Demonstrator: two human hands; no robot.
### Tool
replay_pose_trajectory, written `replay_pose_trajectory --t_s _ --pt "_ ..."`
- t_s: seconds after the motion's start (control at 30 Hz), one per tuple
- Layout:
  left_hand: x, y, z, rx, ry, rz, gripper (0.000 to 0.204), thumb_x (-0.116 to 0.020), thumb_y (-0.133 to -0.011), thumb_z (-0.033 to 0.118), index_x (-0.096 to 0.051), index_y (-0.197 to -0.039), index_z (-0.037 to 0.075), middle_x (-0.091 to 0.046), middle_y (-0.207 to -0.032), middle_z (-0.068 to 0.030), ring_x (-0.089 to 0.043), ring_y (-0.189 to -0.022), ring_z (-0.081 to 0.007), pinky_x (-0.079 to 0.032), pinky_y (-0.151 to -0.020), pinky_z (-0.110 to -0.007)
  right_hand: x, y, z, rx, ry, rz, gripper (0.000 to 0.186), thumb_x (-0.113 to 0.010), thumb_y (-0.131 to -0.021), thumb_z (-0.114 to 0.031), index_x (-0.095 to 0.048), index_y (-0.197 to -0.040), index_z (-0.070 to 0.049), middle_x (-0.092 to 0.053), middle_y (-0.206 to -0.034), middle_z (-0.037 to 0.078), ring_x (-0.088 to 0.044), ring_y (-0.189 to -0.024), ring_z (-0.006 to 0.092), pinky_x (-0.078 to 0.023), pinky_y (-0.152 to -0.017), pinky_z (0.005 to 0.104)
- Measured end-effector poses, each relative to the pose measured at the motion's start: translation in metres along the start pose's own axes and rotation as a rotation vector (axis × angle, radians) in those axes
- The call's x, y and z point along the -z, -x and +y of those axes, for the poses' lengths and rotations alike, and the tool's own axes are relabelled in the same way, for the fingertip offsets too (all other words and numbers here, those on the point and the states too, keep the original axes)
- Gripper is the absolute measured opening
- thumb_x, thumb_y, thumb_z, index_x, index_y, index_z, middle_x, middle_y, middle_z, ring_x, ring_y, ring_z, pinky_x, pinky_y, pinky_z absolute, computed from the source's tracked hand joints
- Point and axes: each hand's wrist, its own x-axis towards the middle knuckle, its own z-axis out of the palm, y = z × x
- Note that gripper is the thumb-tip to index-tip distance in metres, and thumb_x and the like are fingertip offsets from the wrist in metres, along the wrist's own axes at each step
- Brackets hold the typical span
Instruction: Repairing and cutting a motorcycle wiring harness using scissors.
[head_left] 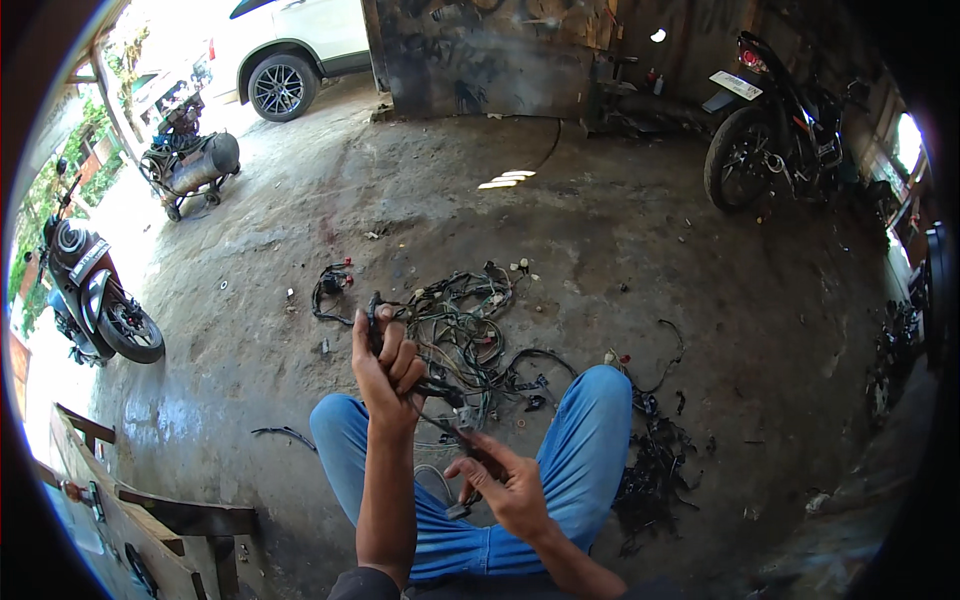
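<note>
My left hand (382,375) is raised in front of my knees, its fingers wrapped round a black-sheathed part of a wiring harness (432,388). Lower and to the right, my right hand (515,495) closes its thumb and fingers on a dark stretch of the same harness. A pale connector (464,412) shows between the two hands. Below my right fingertips hangs a grey connector (458,511). Beyond my hands, a tangle of green, black and other wires (470,330) lies on the floor, with several small white plugs at its far edge.
A coil with red plugs (333,284) lies left of the tangle. Black scraps (655,465) are heaped beside my right knee. A wooden bench (180,510) stands at lower left. Motorcycles (110,300) (770,130), an air compressor (195,165) and a white car (300,45) stand farther off.
</note>
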Motion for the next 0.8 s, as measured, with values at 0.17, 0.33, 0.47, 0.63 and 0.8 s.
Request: replay_pose_trajectory --t_s 0.17,0.33,0.47,0.63,0.8 --pt "0.011 0.024 0.001 -0.050 -0.202 0.171 0.036 -0.040 -0.109 0.039 -0.054 -0.104 0.007 -0.025 -0.054 0.0069 -0.018 -0.037 -0.0036 -0.015 -0.029 -0.023 -0.010 0.004 0.020 -0.105 -0.052 0.086 0.029 -0.065 -0.100 -0.015 -0.063 -0.121 0.004 -0.073 -0.091 0.011 -0.067 -0.072 0.0121 -0.053 -0.066 0.0244" --pt "0.027 0.041 0.004 -0.057 -0.376 0.306 0.038 -0.042 -0.108 0.042 -0.054 -0.102 0.007 -0.027 -0.056 0.0069 -0.018 -0.038 -0.0042 -0.016 -0.031 -0.023 -0.008 0.001 0.032 -0.050 0.431 0.189 0.021 -0.069 -0.097 -0.015 -0.071 -0.105 0.004 -0.074 -0.086 0.005 -0.069 -0.072 0.0101 -0.054 -0.067 0.0244" --pt "0.034 0.039 0.006 -0.080 -0.425 0.293 0.041 -0.042 -0.108 0.043 -0.054 -0.102 0.005 -0.028 -0.057 0.0059 -0.018 -0.039 -0.0043 -0.016 -0.032 -0.022 -0.001 -0.003 0.041 -0.104 0.139 0.223 0.022 -0.066 -0.099 -0.015 -0.071 -0.112 0.002 -0.076 -0.092 0.010 -0.075 -0.079 0.0180 -0.056 -0.065 0.0231" --pt "0.009 0.040 -0.017 -0.038 -0.441 0.258 0.041 -0.039 -0.109 0.040 -0.050 -0.119 0.002 -0.041 -0.075 0.0003 -0.043 -0.062 -0.0104 -0.040 -0.053 -0.026 0.020 -0.022 0.022 -0.031 0.189 0.496 0.020 -0.072 -0.094 -0.013 -0.074 -0.108 0.000 -0.072 -0.096 0.007 -0.072 -0.076 0.0154 -0.055 -0.063 0.0242" --pt "0.016 0.053 -0.021 0.034 -0.609 0.053 0.037 -0.053 -0.101 0.010 -0.041 -0.134 -0.002 -0.057 -0.097 -0.0089 -0.063 -0.094 -0.0229 -0.055 -0.092 -0.041 0.042 -0.042 0.006 0.436 0.882 0.772 0.014 -0.081 -0.083 -0.011 -0.079 -0.097 -0.007 -0.065 -0.090 0.006 -0.065 -0.087 0.0147 -0.054 -0.068 0.0280"
